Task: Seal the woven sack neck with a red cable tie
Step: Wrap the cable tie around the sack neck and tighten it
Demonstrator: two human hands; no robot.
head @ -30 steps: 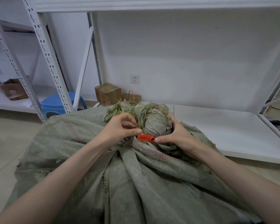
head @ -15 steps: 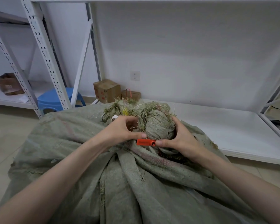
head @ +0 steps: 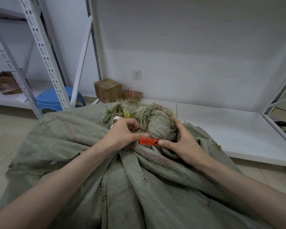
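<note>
Room: white wall, grey slotted steel racking [head: 44, 52], low white shelf board [head: 230, 129] far right, tiled floor. The large grey-green woven sack [head: 139, 187] fills the near centre, its bunched neck [head: 158, 124] at the far end. The right hand [head: 183, 142] clasps that neck from the right. The left hand [head: 122, 133] has curled fingers; what they hold is not discernible. The red plastic cable tie [head: 148, 141] lies against the neck's near side, long axis left-right, a thumb touching each end.
</note>
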